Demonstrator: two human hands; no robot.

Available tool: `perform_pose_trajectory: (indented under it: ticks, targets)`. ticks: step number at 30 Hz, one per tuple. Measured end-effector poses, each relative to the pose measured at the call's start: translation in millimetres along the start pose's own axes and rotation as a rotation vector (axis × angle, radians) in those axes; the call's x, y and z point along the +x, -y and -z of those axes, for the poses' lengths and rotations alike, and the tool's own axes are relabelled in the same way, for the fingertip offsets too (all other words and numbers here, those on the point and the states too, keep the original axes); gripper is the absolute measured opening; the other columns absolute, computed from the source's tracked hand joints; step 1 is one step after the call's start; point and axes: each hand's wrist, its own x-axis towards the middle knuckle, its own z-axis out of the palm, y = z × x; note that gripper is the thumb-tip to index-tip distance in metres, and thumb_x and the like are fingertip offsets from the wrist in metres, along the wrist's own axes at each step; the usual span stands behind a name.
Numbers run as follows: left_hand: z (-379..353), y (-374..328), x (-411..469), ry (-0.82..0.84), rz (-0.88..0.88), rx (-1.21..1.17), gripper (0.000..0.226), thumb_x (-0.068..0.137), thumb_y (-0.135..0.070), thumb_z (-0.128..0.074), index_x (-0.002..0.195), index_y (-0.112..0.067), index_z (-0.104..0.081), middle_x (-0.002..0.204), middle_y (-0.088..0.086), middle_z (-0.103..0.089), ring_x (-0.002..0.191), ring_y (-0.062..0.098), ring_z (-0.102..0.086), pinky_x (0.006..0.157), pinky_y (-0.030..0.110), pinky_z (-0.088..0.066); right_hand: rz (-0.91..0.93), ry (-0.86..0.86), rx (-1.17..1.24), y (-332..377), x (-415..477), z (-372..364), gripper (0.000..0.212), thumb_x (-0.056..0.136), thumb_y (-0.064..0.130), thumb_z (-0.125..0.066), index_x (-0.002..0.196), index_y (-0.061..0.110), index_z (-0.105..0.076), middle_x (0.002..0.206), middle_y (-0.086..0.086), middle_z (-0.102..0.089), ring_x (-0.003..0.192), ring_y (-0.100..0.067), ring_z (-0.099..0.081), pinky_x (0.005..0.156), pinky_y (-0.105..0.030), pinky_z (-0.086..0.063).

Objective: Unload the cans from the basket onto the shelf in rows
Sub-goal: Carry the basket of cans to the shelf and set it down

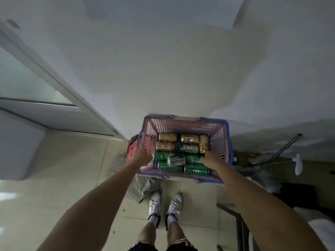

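Gold metal drink cans (pixel 167 137) and green metal drink cans (pixel 176 160) lay sideways in the pink plastic purple-rimmed basket (pixel 181 119). The left hand (pixel 143 155) gripped its left wall. The right hand (pixel 211 158) covered green cans, grasp unclear.

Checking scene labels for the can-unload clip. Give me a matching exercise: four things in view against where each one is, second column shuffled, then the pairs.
1 gold cans
2 left hand
3 right hand
4 white shoes

A on the floor tiles, on the person's side of the basket
B at the basket's left wall
C at the far end of the basket
D inside the basket, over the green cans

Pairs: 1-C, 2-B, 3-D, 4-A
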Motion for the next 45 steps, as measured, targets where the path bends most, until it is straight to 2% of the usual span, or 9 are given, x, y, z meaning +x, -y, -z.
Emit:
perform_pose_trajectory:
  ticks: [4,8,11,17,21,25,29,34,45]
  targets:
    - [-16,17,16,-0.025,0.26,-0.187,0.086,0.091,-0.018,-0.063,0.153,0.007,-0.009,0.154,0.028,-0.029,0.142,0.042,-0.034,0.115,0.049,-0.035,-0.167,-0.186,0.096,-29,19,-8,0.025,0.1,0.028,-0.058,0.096,0.004,-0.059,0.081,-0.01,-0.053,0.072,-0.021,-0.052,0.071,-0.035,-0.045]
    - [-36,37,30,-0.066,0.271,-0.271,0.075,0.093,-0.024,-0.063,0.149,0.003,-0.022,0.141,0.025,-0.045,0.128,0.042,-0.05,0.104,0.054,-0.047,-0.465,-0.439,0.33,-44,39,-16,0.072,0.09,0.03,-0.07,0.146,-0.002,-0.036,0.147,-0.025,-0.036,0.13,-0.043,-0.043,0.099,-0.047,-0.044]
    - [-43,48,39,-0.132,0.204,-0.322,0.05,0.092,-0.022,-0.065,0.134,-0.002,-0.046,0.116,0.017,-0.063,0.102,0.033,-0.066,0.082,0.046,-0.059,-0.565,-0.402,0.468,-54,54,-20,0.092,0.088,0.032,-0.072,0.155,-0.001,-0.018,0.156,-0.024,-0.026,0.142,-0.044,-0.032,0.114,-0.055,-0.034]
    - [-23,44,34,-0.321,0.335,-0.611,0.028,0.087,-0.021,-0.073,0.103,-0.006,-0.056,0.096,0.016,-0.067,0.071,0.019,-0.063,0.056,0.028,-0.05,-0.597,-0.472,0.617,-55,53,-21,0.069,0.092,0.029,-0.066,0.144,0.001,-0.031,0.145,-0.025,-0.045,0.13,-0.044,-0.048,0.105,-0.055,-0.044]
    - [-9,11,23,-0.05,0.18,-0.913,0.023,0.093,-0.03,-0.069,0.088,-0.009,-0.062,0.07,0.008,-0.062,0.056,0.021,-0.059,0.054,0.032,-0.052,-0.527,-0.59,0.814,-50,27,-14,0.045,0.103,0.03,-0.052,0.135,-0.001,-0.048,0.127,-0.026,-0.06,0.097,-0.038,-0.062,0.072,-0.044,-0.048]
    - [-8,-31,3,0.085,0.049,-1.072,0.038,0.089,-0.038,-0.074,0.069,-0.02,-0.048,0.053,-0.004,-0.042,0.039,0.01,-0.035,0.036,0.022,-0.033,-0.485,-0.443,1.118,-45,7,9,0.033,0.101,0.039,-0.055,0.101,0.007,-0.058,0.081,-0.017,-0.056,0.064,-0.029,-0.052,0.057,-0.039,-0.044]
    - [0,-70,-16,0.145,0.047,-1.138,0.051,0.092,-0.054,-0.062,0.059,-0.023,-0.038,0.05,-0.006,-0.037,0.037,0.01,-0.029,0.036,0.021,-0.025,-0.248,-0.032,1.39,-29,-13,28,0.053,0.105,0.03,-0.055,0.057,0.021,-0.035,0.042,0.005,-0.026,0.035,-0.012,-0.02,0.043,-0.025,-0.018]
    - [-1,-95,-35,0.057,0.05,-0.995,0.055,0.1,-0.058,-0.044,0.072,-0.013,-0.058,0.049,-0.005,-0.039,0.036,0.008,-0.032,0.036,0.021,-0.028,-0.133,-0.025,1.365,-3,-31,22,0.05,0.106,0.021,-0.049,0.059,0.023,-0.031,0.049,0.005,-0.024,0.035,-0.01,-0.017,0.036,-0.022,-0.018]
    - [0,-120,-81,-0.006,-0.092,-0.873,0.055,0.101,-0.057,-0.043,0.067,-0.014,-0.046,0.058,0.0,-0.039,0.047,0.014,-0.034,0.044,0.025,-0.032,-0.064,0.028,1.562,-12,-95,8,0.058,0.101,0.011,-0.044,0.046,0.026,-0.031,0.038,0.009,-0.019,0.027,-0.009,-0.013,0.03,-0.016,-0.015]
